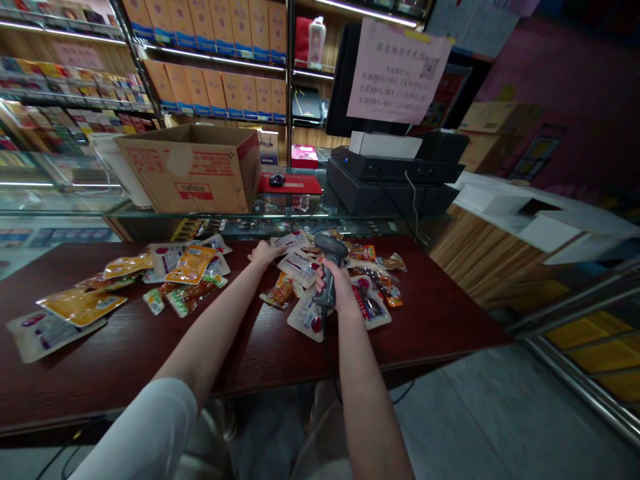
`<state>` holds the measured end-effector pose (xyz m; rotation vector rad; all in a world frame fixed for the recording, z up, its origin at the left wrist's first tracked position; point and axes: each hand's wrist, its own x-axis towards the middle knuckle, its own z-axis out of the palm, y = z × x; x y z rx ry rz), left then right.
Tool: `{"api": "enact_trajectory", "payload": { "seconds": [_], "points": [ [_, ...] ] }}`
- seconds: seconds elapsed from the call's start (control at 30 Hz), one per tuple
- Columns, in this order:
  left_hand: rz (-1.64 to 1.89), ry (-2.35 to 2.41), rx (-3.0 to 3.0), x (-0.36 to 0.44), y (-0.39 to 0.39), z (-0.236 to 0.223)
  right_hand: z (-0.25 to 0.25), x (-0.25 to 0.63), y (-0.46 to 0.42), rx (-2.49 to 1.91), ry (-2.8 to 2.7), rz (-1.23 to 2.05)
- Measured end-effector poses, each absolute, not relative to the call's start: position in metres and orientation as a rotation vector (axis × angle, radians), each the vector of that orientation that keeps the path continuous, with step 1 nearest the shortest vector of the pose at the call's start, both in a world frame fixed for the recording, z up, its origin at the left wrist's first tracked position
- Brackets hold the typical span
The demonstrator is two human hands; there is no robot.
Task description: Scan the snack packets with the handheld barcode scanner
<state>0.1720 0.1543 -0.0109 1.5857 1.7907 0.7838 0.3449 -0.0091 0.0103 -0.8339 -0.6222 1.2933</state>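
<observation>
My right hand (336,283) is wrapped round the handle of a dark grey barcode scanner (330,248). The scanner is held above a pile of snack packets, its cable hanging down by my wrist. Further left, my left hand (265,254) lies palm down, fingers apart, its thumb touching the edge of a white packet (291,241). Below the scanner are another white packet (306,315) and a dark packet with a white border (371,303). A small orange-brown packet (281,291) rests between my arms.
On the left of the dark red table (240,353) lies a second group of packets, with an orange one (191,264) on top. Behind stand an open cardboard box (195,175) on a glass counter, a mouse (277,180), and a monitor with a paper notice (397,70).
</observation>
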Motion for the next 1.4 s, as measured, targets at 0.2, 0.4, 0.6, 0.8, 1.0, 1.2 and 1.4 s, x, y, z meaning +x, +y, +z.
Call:
{"api": "enact_trajectory", "payload": {
  "seconds": [0.2,0.4,0.6,0.8,1.0,1.2,1.4],
  "points": [
    [0.97,1.548,1.43,0.164,0.145,-0.004,0.01,0.345,-0.009,-0.841,-0.618,1.313],
    [1.191,1.131,1.266,0.118,0.114,0.011,0.018,0.344,-0.016,-0.827,-0.701,1.369],
    [1.246,0.786,1.106,0.065,0.068,0.02,0.021,0.331,-0.024,-0.766,-0.846,1.565],
    [1.239,0.802,1.071,0.045,0.048,0.011,0.018,0.316,-0.026,-0.829,-0.994,1.643],
    [1.264,0.8,1.09,0.046,0.05,0.009,0.018,0.313,-0.029,-0.876,-1.033,1.639],
    [1.246,0.769,1.207,0.044,0.05,0.008,0.021,0.31,-0.032,-0.87,-1.034,1.641],
    [1.234,1.052,1.468,0.043,0.054,0.007,0.021,0.313,-0.03,-0.855,-1.019,1.658]
  ]
}}
